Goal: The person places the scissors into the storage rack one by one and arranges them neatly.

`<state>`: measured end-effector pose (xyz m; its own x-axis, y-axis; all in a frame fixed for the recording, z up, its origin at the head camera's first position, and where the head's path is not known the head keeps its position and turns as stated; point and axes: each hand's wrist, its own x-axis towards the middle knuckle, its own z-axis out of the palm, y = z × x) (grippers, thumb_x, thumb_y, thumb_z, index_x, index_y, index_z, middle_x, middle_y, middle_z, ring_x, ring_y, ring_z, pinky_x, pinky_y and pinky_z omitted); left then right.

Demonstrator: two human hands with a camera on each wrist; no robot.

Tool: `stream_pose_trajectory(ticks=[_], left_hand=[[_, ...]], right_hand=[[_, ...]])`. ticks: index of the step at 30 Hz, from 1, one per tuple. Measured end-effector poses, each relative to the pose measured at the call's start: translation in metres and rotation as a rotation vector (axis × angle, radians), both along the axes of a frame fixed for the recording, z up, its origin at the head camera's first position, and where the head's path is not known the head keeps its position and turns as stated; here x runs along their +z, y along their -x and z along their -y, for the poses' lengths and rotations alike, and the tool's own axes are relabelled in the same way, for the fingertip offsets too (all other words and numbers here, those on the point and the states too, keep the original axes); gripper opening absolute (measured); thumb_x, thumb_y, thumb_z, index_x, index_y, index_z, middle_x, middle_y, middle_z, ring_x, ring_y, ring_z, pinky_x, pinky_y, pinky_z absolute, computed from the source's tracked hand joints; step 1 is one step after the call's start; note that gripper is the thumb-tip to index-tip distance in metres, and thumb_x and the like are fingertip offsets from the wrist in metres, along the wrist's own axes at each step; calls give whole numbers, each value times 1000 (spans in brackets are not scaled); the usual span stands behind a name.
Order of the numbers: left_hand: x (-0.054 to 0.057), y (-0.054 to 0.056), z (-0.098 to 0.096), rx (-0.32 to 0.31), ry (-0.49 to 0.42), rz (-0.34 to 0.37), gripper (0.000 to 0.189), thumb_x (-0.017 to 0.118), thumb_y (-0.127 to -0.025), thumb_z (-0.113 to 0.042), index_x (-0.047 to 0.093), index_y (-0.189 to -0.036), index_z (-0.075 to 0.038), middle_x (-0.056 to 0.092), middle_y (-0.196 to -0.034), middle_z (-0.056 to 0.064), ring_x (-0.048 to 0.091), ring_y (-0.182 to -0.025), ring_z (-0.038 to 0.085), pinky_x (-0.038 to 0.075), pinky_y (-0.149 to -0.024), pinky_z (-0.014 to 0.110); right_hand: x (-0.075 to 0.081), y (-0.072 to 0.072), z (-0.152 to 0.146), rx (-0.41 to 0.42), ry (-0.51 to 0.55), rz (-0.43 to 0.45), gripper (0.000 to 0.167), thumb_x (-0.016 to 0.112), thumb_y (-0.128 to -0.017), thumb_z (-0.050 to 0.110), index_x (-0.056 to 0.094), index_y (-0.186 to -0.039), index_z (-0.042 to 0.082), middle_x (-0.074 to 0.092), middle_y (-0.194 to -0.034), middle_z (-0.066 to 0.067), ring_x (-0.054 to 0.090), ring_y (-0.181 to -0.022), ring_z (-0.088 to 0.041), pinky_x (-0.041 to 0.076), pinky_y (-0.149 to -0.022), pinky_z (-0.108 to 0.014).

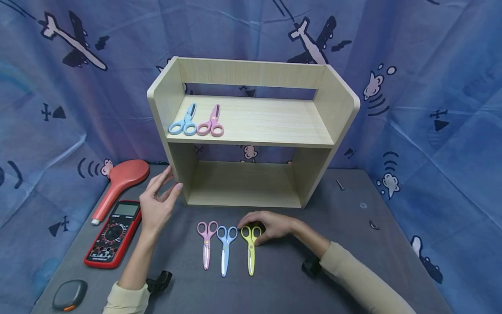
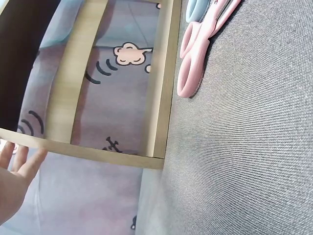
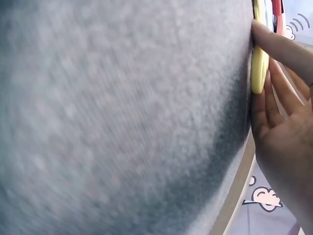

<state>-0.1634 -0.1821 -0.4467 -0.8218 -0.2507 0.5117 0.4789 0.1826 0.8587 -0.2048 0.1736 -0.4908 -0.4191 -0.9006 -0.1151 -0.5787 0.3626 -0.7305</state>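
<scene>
Yellow scissors lie on the grey table, blades toward me. My right hand grips their handles, thumb on the right side and fingers around the far end; the right wrist view shows the thumb against the yellow handle. To their left lie blue scissors and pink scissors, pointing the same way. My left hand has loosely extended fingers at the left side panel of a pale wooden shelf. Another blue pair of scissors and another pink pair rest on its upper board.
A red multimeter, a red paddle-shaped object with a handle and a dark rounded gadget lie at the left. A screw, a washer and a small metal piece lie at the right. A patterned blue curtain hangs behind.
</scene>
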Motion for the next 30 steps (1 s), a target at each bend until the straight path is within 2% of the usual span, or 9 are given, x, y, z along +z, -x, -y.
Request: stream_pose_trajectory(ticks=[7, 15, 21, 30], left_hand=[[0, 0, 0, -1, -4, -3, 58, 77, -94, 9, 65, -150, -3, 63, -144, 22, 67, -128, 3, 58, -103, 17], [-1, 0, 0, -8, -14, -2, 58, 77, -94, 9, 65, -150, -4, 63, -144, 21, 67, -128, 3, 58, -102, 14], [-1, -1, 1, -10, -9, 0, 58, 77, -95, 8, 64, -150, -4, 63, -145, 19, 67, -128, 3, 58, -102, 15], [0, -1, 0, 3, 1, 15, 58, 78, -95, 7, 64, -150, -5, 63, -145, 19, 67, -129, 3, 58, -105, 19]], right_hand=[[2, 4, -1, 13, -17, 0, 60, 88, -90, 8, 67, -146, 11, 67, -143, -7, 67, -120, -18, 60, -105, -32], [6, 3, -3, -17, -102, -5, 63, 88, -88, 10, 68, -147, 11, 66, -133, -6, 61, -106, -8, 58, -94, -22], [7, 0, -4, -52, -111, 9, 61, 87, -87, 9, 68, -144, 13, 66, -124, -2, 60, -103, -6, 56, -91, -21], [8, -6, -11, -19, -52, -15, 61, 84, -90, 4, 67, -147, 16, 72, -125, -5, 60, -104, -5, 58, -92, -25]])
